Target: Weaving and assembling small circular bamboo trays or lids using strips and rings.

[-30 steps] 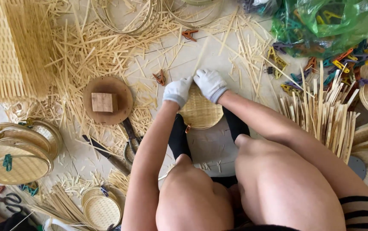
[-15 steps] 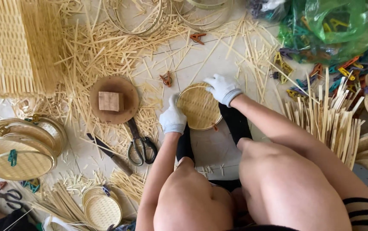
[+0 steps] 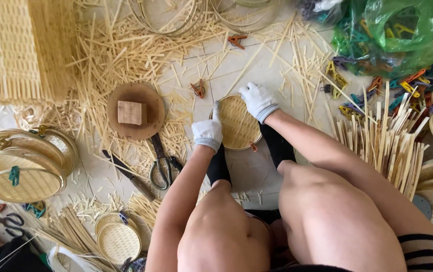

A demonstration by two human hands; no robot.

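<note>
The round woven bamboo tray (image 3: 236,123) lies flat on the floor (image 3: 256,60) right in front of the person's knees, woven face up. Being a disc, it has no real long axis, though the weave strips run roughly up and down in the view. The left hand (image 3: 208,132), in a white glove, is closed on the tray's left rim, and the right hand (image 3: 258,100) (also gloved) grips the top right rim, so both are holding the same tray.

No labels to make out anywhere. Top right there's a crumpled green plastic bag (image 3: 402,25) with coloured spring clips (image 3: 407,88) spilling out below it. On the left sits a stack of finished round trays (image 3: 25,166) clipped together, with another small stack (image 3: 118,239) at the bottom. A wooden disc with a block on it (image 3: 136,111), scissors (image 3: 162,161) and a knife (image 3: 128,174) lie left of the hands, with bamboo strips (image 3: 387,146) bundled upright on the right.
</note>
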